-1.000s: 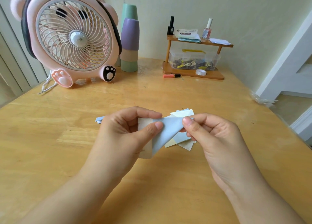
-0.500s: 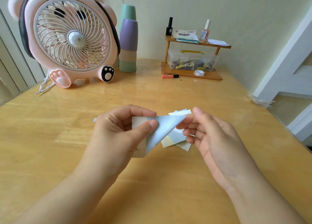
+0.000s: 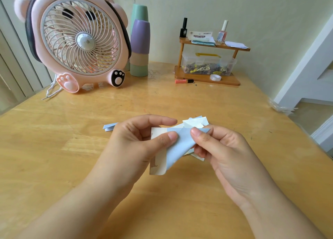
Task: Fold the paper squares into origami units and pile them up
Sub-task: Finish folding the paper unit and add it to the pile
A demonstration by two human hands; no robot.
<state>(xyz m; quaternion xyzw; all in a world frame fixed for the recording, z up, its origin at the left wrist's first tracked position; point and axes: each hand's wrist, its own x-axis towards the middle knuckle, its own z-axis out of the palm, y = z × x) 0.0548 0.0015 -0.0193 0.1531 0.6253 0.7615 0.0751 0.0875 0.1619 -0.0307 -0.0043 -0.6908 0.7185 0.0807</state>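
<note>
A light blue paper square (image 3: 177, 148) with a cream underside is held above the wooden table (image 3: 54, 139), one corner folded over into a triangle. My left hand (image 3: 138, 141) pinches its left side between thumb and forefinger. My right hand (image 3: 221, 148) pinches the folded flap's upper right edge with thumb and forefinger. Behind the hands lies a small pile of pale paper squares (image 3: 196, 122), partly hidden. A folded blue piece (image 3: 109, 127) pokes out left of my left hand.
A pink fan (image 3: 77, 40) stands at the back left with stacked cups (image 3: 139, 46) beside it. A small wooden shelf (image 3: 207, 76) with bottles, a clear box and a tape roll sits at the back right, an orange tube (image 3: 182, 81) in front.
My right hand, which had opened off the flap half a second ago, has closed again on the blue flap's upper edge. The left hand keeps its pinch.
</note>
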